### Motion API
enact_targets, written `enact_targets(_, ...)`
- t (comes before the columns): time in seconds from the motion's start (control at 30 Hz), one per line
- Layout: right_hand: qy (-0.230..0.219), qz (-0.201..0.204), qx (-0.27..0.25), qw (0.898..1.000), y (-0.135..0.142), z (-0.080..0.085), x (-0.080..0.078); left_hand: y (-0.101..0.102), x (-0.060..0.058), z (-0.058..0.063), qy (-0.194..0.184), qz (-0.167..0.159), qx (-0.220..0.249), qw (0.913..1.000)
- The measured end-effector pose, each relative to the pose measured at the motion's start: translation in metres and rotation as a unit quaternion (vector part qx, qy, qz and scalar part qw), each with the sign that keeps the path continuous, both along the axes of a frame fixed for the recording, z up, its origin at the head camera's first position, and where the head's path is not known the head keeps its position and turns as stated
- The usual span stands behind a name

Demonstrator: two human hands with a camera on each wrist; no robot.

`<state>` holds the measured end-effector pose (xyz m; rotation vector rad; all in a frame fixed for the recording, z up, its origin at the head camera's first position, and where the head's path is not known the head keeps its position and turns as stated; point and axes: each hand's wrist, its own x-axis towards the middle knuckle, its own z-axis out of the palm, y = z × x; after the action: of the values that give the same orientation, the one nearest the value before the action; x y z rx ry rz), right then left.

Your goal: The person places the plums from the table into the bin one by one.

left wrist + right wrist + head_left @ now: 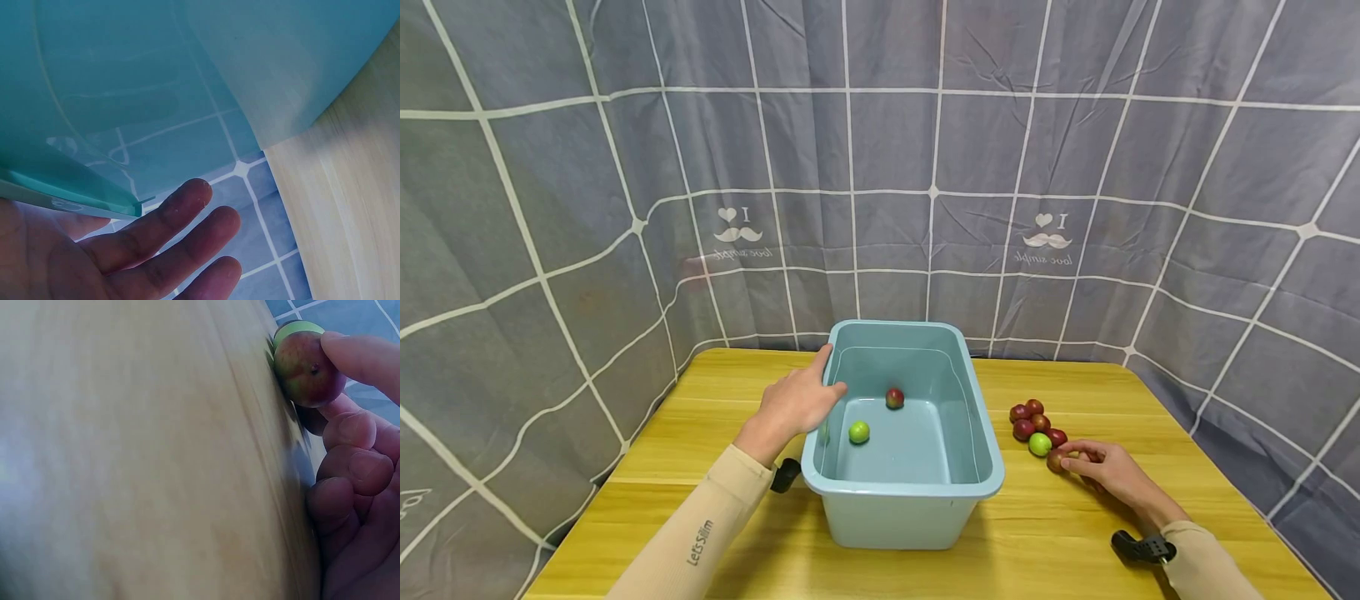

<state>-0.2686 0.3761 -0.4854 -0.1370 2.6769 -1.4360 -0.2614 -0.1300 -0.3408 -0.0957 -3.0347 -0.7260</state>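
A light blue plastic bin (917, 490) stands on the table. My left hand (797, 398) rests on its left rim, thumb over the edge; the left wrist view shows the other fingers loosely extended outside the wall. Inside the bin lie a dark red plum (894, 398) and a round green fruit (859, 432), apart from each other. To the right of the bin, my right hand (1108, 473) pinches a reddish-green plum (309, 370) between thumb and forefinger, at the table surface. Its other fingers are curled below the plum. Beside it sits another green fruit (1040, 444).
Several dark red plums (1023, 429) lie clustered on the table just beyond the right hand. The wooden table (737, 375) is backed and flanked by a grey curtain (895, 142) with white grid lines. Each wrist wears a black strap (1142, 548).
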Motion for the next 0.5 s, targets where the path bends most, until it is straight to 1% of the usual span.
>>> enact_targets(0.2, -0.002, -0.011, 0.009, 1.0, -0.0016, 0.0024, 0.001, -0.0006, 0.0004, -0.0006, 0.002, -0.001, 0.001, 1.0)
enact_targets(0.3, -0.009, -0.016, 0.003, 1.0, -0.0022, 0.0031, 0.002, -0.0009, 0.0006, -0.0007, 0.001, -0.002, 0.0, 1.0)
enact_targets(0.5, -0.009, -0.01, -0.004, 1.0, -0.0009, 0.0051, 0.0026, -0.0016, 0.0012, 0.0, -0.001, -0.003, -0.001, 1.0)
